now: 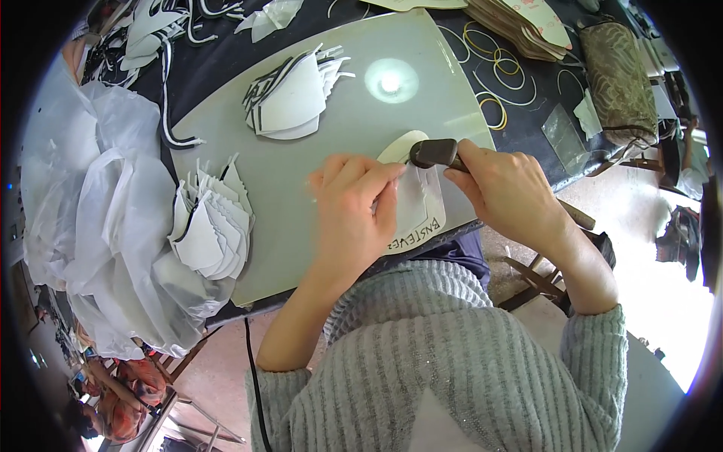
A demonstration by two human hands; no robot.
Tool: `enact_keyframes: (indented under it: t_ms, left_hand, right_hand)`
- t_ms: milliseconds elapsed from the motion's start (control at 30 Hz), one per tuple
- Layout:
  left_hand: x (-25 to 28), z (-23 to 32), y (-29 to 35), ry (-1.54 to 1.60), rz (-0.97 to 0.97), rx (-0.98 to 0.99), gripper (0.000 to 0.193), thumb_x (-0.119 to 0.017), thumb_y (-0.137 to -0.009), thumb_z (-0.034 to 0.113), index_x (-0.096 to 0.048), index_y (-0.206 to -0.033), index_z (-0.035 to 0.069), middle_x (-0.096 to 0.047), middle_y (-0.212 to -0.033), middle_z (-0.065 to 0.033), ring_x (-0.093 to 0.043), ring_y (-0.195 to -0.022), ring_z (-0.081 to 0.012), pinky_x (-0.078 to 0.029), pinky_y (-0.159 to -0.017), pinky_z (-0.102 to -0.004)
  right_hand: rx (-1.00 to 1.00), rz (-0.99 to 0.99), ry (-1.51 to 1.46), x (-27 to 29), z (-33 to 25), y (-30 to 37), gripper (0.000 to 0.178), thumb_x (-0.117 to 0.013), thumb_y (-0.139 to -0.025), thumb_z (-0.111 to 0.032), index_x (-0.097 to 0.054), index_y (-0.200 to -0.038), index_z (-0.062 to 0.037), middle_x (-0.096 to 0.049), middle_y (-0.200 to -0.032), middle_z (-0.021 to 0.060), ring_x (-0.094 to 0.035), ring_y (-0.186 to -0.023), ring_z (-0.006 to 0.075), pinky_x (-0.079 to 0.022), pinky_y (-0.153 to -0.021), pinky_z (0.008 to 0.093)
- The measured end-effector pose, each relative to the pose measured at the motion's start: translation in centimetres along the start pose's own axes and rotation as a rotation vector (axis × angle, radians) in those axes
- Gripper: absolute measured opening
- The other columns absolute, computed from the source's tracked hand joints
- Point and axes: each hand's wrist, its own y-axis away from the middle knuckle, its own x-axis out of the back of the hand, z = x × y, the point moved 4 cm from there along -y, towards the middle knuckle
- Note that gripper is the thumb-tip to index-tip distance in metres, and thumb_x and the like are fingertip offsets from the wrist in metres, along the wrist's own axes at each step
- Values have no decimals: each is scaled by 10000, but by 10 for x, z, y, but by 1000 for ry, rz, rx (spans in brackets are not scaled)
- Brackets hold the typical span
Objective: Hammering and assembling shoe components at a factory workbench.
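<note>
Gripping a dark-headed hammer [435,153], the right hand [512,188] sits near the left hand [354,200] (whether pinching anything, I cannot tell), which bends over a cream template [435,203].

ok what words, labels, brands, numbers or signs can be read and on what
Cream board under the hammer: dark handwritten lettering along its lower edge, mostly legible, but I won't copy it out.
Pale top sheet of the upper-right stack: reddish marks, too small to read.

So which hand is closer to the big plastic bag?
Left. The left hand is right of the bag, over the grey board; the right hand, gripping the hammer, is farther right.
</note>
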Motion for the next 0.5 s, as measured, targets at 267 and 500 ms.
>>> enact_keyframes:
  t_ms: [267, 500]
  left_hand:
    - [-5, 0, 7, -89, 96, -129, 261, -681, -748, 8, -722, -983, 115, -618, -864, -9, -569, -926, -247, -360, -846, -424]
    - [-7, -5, 8, -48, 123, -116, 206, -683, -791, 42, -711, -985, 105, -623, -876, -10, -568, -927, -252, -367, -845, -428]
  right_hand:
    - [185, 152, 16, 16, -11, -3, 292, -589, -982, -295, -501, -876, -37, -611, -611, 129, -639, -575, 332, -482, -514, 445]
    - [222, 112, 75, 16, -9, -8, 300, -577, -987, -309, -523, -886, -32, -613, -596, 118, -650, -566, 320, -491, -488, 410]
